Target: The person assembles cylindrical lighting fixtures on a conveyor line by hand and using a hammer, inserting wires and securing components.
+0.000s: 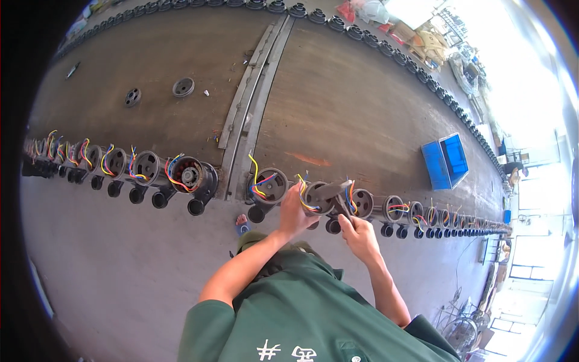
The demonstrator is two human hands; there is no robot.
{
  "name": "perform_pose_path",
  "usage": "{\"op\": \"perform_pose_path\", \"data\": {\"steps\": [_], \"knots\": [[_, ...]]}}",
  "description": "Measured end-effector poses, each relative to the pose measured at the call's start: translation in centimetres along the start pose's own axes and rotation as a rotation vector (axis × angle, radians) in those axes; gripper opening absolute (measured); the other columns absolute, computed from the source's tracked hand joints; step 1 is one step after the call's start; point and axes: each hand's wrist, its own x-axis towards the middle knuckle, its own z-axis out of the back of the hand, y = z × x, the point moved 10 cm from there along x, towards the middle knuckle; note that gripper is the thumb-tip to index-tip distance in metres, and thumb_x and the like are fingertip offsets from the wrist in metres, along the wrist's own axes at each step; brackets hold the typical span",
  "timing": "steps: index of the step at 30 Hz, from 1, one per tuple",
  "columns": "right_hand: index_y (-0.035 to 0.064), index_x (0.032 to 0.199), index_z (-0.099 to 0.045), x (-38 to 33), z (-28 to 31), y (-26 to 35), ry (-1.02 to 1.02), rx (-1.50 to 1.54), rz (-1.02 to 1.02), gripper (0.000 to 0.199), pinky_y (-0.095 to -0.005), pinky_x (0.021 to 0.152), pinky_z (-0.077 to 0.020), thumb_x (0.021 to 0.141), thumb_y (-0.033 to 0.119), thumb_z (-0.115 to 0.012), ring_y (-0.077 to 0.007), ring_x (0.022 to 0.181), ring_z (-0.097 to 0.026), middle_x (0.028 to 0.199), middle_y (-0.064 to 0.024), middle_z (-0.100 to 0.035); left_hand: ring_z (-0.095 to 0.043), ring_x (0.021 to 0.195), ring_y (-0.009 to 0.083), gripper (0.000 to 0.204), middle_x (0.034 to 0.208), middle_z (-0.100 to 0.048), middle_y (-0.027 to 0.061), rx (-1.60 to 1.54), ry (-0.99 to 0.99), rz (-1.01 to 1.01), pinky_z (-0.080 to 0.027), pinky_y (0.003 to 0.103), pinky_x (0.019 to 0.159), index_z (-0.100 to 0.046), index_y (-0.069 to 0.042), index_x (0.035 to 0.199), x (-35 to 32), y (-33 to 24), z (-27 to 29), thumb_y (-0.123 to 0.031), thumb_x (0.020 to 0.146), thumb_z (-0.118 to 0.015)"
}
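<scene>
Along the near table edge stands a row of dark round motor housings with coloured wires. My left hand (294, 211) is closed round the left side of one motor housing (313, 208), next to its yellow, red and blue wires (306, 196). In my right hand (360, 235) is a hammer (330, 191), gripped by its handle; its grey head, slightly blurred, lies over that same housing and partly hides it. Left of my hands stands another housing (270, 184) with wires looping out. To the right is one more housing (362, 204).
A metal-edged seam (250, 102) crosses the brown table. Beyond it, at left, lie two loose round covers (183, 87). A blue crate (445, 161) sits at right. An open motor (190, 175) with copper windings stands left of the seam. More parts line the far edge (336, 23).
</scene>
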Motion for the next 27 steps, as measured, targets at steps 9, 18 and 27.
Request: {"op": "perform_pose_path", "data": {"steps": [9,18,27], "knots": [[-0.0012,0.083,-0.06,0.5,-3.5,-4.9,-0.163,0.004,0.075,0.045,-0.0364,0.061,-0.0452,0.102,0.04,-0.06,-0.0154,0.063,-0.046,0.065,-0.0113,-0.054,-0.054,0.128,0.038,0.091,0.134,-0.058,0.0168,0.064,0.01,-0.032,-0.042,0.049,0.104,-0.049,-0.003,0.14,0.2,-0.9,-0.6,-0.032,0.064,-0.092],[-0.0021,0.087,-0.06,-1.4,-0.5,-1.2,-0.147,0.204,0.191,0.044,-0.0417,0.059,-0.0451,0.102,0.039,-0.06,-0.0236,0.058,-0.055,0.066,-0.0172,-0.058,-0.059,0.117,0.0377,0.08,0.126,-0.063,0.015,0.04,0.029,-0.011,-0.047,0.047,0.099,-0.055,-0.004,0.132,0.7,-1.6,-0.7,-0.027,0.065,-0.091],[-0.0024,0.094,-0.068,-0.5,-0.1,-1.7,0.025,0.077,0.067,0.053,-0.0366,0.064,-0.0548,0.101,0.049,-0.06,-0.0228,0.064,-0.074,0.066,-0.0138,-0.069,-0.062,0.109,0.0399,0.064,0.113,-0.066,0.0147,-0.098,0.062,0.007,-0.049,0.047,0.094,-0.06,-0.005,0.121,2.0,-4.1,-0.5,-0.021,0.066,-0.089]]}}
